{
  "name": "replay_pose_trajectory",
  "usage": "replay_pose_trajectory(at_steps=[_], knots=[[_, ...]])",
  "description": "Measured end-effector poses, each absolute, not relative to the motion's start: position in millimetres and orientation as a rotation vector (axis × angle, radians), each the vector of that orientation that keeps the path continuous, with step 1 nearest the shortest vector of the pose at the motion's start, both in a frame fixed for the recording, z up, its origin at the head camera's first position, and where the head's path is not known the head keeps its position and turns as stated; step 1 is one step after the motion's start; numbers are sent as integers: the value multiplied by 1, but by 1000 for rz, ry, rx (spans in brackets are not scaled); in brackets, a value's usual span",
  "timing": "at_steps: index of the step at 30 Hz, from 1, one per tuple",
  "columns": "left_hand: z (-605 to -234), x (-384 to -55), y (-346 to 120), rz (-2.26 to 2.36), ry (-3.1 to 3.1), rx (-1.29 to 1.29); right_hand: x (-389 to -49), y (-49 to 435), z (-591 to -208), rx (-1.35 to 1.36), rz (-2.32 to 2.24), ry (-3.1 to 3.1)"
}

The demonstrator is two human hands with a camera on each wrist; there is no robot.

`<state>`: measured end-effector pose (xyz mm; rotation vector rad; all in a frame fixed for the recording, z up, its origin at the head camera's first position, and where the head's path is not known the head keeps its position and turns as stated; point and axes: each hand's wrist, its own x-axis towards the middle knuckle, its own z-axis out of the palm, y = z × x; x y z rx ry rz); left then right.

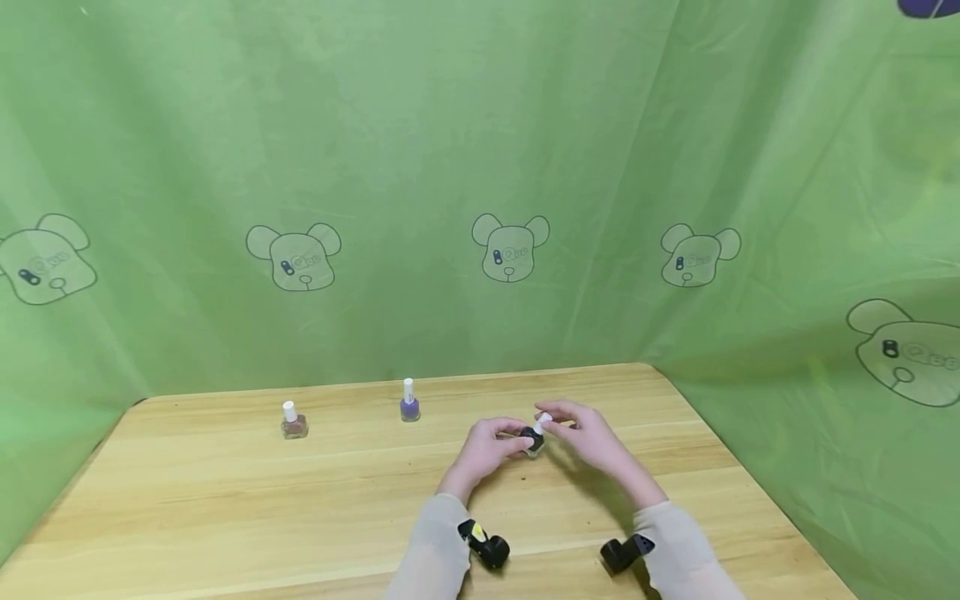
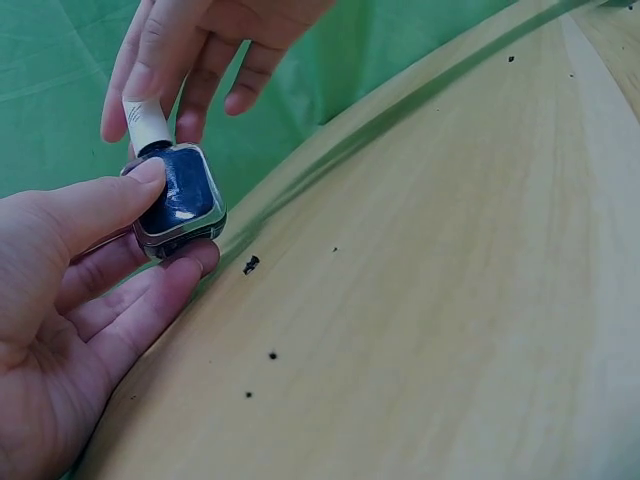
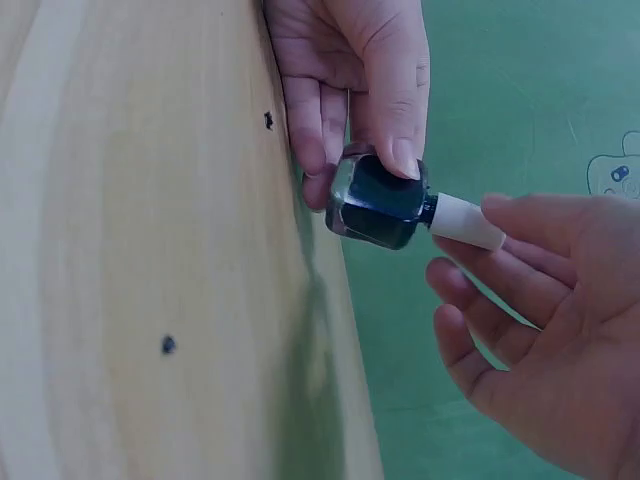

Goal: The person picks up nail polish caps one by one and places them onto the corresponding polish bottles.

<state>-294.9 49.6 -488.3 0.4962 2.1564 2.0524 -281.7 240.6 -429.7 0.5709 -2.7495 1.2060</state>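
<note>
A small squarish bottle of dark nail polish [image 2: 188,195] is held up between both hands, tilted. My left hand [image 1: 483,452] grips its glass body, thumb on the front face and fingers behind and beneath. With thumb and fingertips, my right hand [image 1: 592,437] pinches the white cap [image 3: 465,221], its other fingers loosely bent. A thin dark ring of the bottle's neck shows between cap and glass in the right wrist view.
A purple nail polish bottle [image 1: 409,407] and a mauve nail polish bottle [image 1: 295,426] stand toward the back of the wooden table [image 1: 225,500]. A green curtain [image 1: 420,167] with bear-head outlines hangs behind and at the sides. Small dark specks mark the tabletop.
</note>
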Motion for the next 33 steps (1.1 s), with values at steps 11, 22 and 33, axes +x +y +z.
replay_pose_trajectory(at_steps=[11, 22, 33], knots=[[-487, -296, 49, 2016, 2168, 511, -283, 238, -430, 452, 1216, -2740], [-486, -293, 49, 2015, 2133, 492, -282, 233, -430, 245, 1160, -2720], [-490, -296, 49, 2065, 2088, 490, -284, 236, -434, 250, 1612, -2694]])
